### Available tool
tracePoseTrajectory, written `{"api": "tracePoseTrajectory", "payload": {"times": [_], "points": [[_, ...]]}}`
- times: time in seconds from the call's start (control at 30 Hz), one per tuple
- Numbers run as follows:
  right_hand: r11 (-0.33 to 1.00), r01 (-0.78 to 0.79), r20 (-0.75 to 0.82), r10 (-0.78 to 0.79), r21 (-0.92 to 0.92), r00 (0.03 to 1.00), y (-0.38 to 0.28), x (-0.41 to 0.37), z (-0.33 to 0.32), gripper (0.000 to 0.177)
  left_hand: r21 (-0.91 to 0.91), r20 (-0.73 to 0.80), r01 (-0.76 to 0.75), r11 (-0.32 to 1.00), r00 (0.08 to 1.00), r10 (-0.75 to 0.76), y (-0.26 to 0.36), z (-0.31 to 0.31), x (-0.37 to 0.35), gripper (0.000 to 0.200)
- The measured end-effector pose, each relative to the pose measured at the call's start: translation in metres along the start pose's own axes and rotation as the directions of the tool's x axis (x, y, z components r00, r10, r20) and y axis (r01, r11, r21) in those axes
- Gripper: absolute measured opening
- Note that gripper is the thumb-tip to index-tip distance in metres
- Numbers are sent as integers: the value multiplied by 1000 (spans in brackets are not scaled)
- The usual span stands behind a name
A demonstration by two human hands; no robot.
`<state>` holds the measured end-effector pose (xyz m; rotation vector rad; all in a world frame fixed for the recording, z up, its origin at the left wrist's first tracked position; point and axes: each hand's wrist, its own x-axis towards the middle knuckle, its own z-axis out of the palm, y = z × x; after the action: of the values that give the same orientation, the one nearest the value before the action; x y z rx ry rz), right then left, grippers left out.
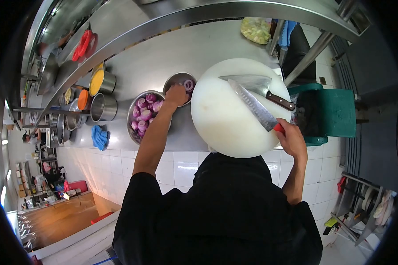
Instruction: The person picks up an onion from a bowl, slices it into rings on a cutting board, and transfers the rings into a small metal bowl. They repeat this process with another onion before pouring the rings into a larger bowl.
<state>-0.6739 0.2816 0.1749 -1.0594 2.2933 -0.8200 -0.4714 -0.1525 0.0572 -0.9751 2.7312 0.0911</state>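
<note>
My right hand (291, 138) grips the red handle of a long knife (254, 106) whose blade lies across the round white cutting board (227, 123). A cleaver (256, 86) with a dark wooden handle rests on the board's far side. My left hand (177, 95) reaches into a small steel bowl (172, 81) that holds sliced purple onion rings (189, 85); its fingers are closed, and what they hold is hidden. Beside it stands a larger steel bowl (135, 110) full of peeled purple onions (145, 112).
Steel pots (104, 107) and containers with yellow (97, 81) and orange (83, 98) contents stand at the left. A blue cloth (100, 137) lies near the counter edge. A green bin (336, 112) sits to the right. A bag of chopped vegetables (256, 30) lies at the back.
</note>
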Motion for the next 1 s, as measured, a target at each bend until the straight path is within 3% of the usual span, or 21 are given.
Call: {"api": "tracePoseTrajectory", "payload": {"times": [0.1,0.17,0.2,0.27,0.37,0.5,0.6,0.67,0.7,1.0], "points": [[999,40,-20,-40,1,999,4,-3,2,39,-38,30,20,999,999,-19,-11,10,12,34],[999,46,-32,-46,2,998,6,-4,4,38,-219,5,34,975,999,-34,-29,11,16,32],[998,59,-40,-59,0,997,7,-4,4,38,-218,4,29,976,1000,-29,-35,9,19,32],[998,58,-42,-58,4,997,7,-5,5,38,-218,-41,-143,965,990,138,-44,7,21,34],[998,61,-43,-60,8,997,6,-3,5,38,-230,-65,-237,944,971,229,-47,5,23,33],[998,59,-49,-59,-4,997,9,-4,7,38,-244,-52,-249,937,968,244,-49,6,25,29],[999,37,-15,-37,0,999,6,-4,4,40,-264,-95,-246,932,969,229,-48,8,28,22],[999,34,-13,-34,7,999,7,-4,4,40,-528,62,-45,848,994,91,-48,1,28,22],[999,36,-11,-36,13,999,7,-4,4,40,-529,62,-46,848,994,92,-46,-5,28,22],[1000,14,24,-14,2,1000,5,2,1,40,-617,-157,-46,785,985,-66,-40,-28,16,22]]}}
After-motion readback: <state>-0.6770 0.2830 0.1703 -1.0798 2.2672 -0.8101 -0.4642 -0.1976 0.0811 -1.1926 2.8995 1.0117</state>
